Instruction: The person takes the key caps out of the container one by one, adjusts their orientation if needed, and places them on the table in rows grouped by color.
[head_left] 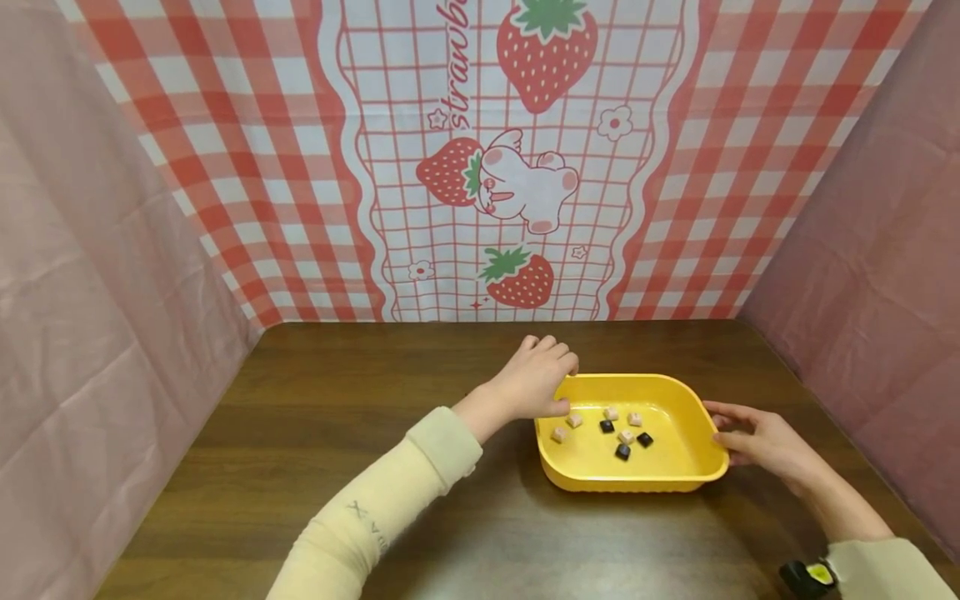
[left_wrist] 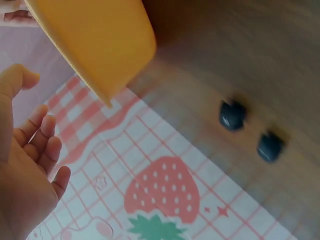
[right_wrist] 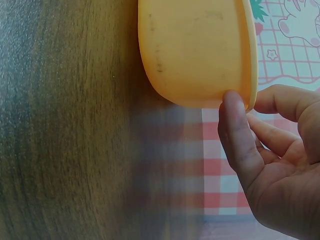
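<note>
A yellow tray (head_left: pixel 637 485) stands on the table, with several pale cubes (head_left: pixel 574 420) and 3 black cubes (head_left: pixel 622 452) scattered on its bottom. My right hand (head_left: pixel 765 442) holds the tray's right end; the thumb and forefinger lie against its outer wall and rim in the right wrist view. At the left end my left hand (head_left: pixel 536 379) hovers by the rim, fingers loosely bent. The left wrist view shows a gap between this hand and the tray, with nothing in the palm. Two dark pieces (left_wrist: pixel 233 116) (left_wrist: pixel 270 146) lie on the table there, mostly hidden by my left arm in the head view.
The brown wooden table (head_left: pixel 315 375) ends at a checked strawberry-print cloth (head_left: pixel 517 208) at the back. Pink cloths (head_left: pixel 97 250) hang at both sides. A black device with a green patch (head_left: pixel 808 577) sits at my right sleeve.
</note>
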